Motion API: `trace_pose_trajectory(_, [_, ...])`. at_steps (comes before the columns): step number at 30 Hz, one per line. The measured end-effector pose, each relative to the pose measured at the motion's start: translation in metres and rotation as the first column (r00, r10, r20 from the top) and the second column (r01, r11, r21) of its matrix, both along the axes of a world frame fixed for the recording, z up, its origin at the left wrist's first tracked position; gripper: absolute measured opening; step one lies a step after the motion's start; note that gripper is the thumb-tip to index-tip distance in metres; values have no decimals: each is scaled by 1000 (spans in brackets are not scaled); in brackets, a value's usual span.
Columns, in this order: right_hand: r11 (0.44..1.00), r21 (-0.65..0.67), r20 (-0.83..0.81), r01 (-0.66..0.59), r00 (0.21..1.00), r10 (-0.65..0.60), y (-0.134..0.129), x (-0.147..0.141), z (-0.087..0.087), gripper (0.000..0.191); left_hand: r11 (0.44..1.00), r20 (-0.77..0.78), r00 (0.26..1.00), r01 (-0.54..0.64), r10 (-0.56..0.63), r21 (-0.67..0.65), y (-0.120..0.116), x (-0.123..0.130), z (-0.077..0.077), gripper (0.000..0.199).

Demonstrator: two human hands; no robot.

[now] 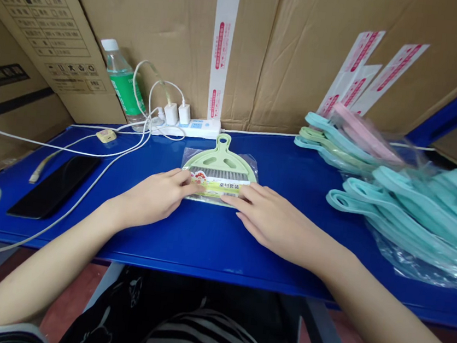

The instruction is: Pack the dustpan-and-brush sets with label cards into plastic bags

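Note:
A light green dustpan and brush set (220, 162) lies on the blue table in front of me, its looped handle pointing away. Clear plastic film surrounds it, and a printed label strip (221, 184) crosses it below the grey bristles. My left hand (160, 194) grips the near left corner of the set, thumb laid along the label. On the opposite side, my right hand (267, 214) holds the near right corner with its fingers curled on the label. The undersides of both grips are hidden.
Bagged turquoise dustpans (421, 215) and pink and green ones are piled at right. A black phone (55, 187), white cables and a yellow adapter (106, 135) lie at left. A bottle (125, 85) and power strip (196, 128) stand against the cardboard (294, 63) behind.

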State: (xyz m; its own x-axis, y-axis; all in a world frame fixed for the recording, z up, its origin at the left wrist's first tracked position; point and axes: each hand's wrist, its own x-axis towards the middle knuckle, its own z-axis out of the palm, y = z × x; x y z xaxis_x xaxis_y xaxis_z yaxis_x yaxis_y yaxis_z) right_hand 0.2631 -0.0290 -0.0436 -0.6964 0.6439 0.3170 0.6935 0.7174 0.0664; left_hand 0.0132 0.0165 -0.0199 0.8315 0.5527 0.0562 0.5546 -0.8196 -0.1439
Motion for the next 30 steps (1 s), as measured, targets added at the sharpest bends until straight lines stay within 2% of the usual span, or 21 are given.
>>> trace_pose_trajectory(30, [1000, 7, 6, 8, 1000, -8, -2, 1, 1, 29, 1000, -34, 999, 3, -3, 6, -1, 1, 0, 43])
